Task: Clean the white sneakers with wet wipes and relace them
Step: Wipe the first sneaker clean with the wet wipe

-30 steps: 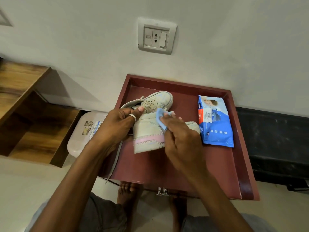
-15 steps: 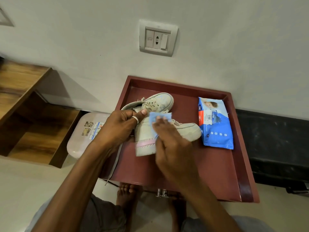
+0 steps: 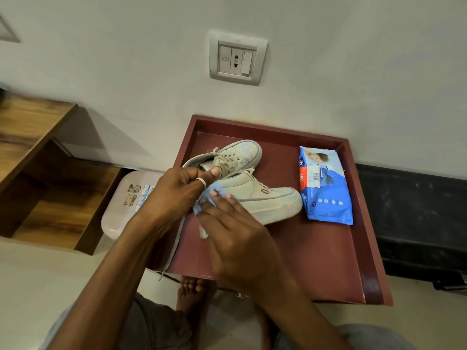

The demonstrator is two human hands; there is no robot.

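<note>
1. Work surface: a dark red rectangular tray with a raised rim stands against a pale wall.

2. Task items: two off-white low-top sneakers lie on the left half of the tray, touching each other.
- The near sneaker lies with its toe pointing right, just beside a blue plastic pack of wet wipes.
- The far sneaker lies behind it, toe towards the back rim and laces threaded.
- A loose grey-white lace trails from the heel area over the front edge of the tray.

3. Left hand: the fingers are curled round the heel end of the near sneaker and grip it. The thumb (it carries a pale ring) reaches up to the collar.

4. Right hand: the fingers are nearly straight and press a crumpled light-blue wet wipe against the heel side of the near sneaker, just beside the left hand. The thumb is hidden, so whether it also pinches the wipe cannot be told.

5. Surroundings:
- A white switch-and-socket plate is fixed to the wall above the tray.
- A brown wooden shelf unit stands at the left.
- A pale plastic lidded container with stickers sits between the shelf unit and the tray.
</note>
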